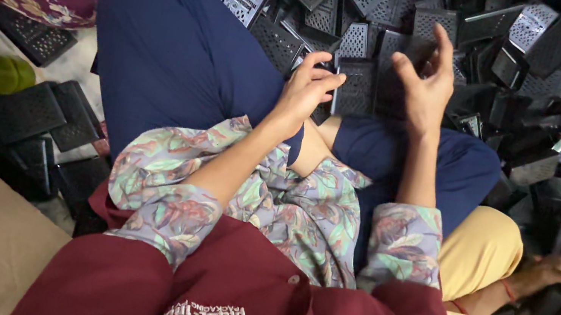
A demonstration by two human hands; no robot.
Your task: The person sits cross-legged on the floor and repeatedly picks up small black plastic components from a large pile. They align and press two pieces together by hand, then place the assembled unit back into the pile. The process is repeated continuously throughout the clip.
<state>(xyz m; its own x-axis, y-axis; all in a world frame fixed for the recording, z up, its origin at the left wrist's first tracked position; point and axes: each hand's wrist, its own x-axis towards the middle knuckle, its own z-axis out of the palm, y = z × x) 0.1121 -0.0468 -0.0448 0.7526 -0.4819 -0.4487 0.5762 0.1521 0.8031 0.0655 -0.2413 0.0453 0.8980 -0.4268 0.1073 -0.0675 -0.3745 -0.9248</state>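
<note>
Black perforated plastic panels (354,90) heaped ahead. Left hand (308,89) grip loosely curled, empty; right hand (426,83) raised, fingers spread, grip empty.

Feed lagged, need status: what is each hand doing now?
Left hand: fingers curled, holding nothing visible.
Right hand: open, empty, above the heap of black perforated plastic parts.

Both forearms are reaching out from flowered sleeves, away from the body. The left hand (308,87) is hanging with its fingers curled loosely inward, gripping nothing. To its right and slightly farther, the right hand (426,83) is lifting upright, fingers spread and partly bent, palm facing left, empty.
</note>
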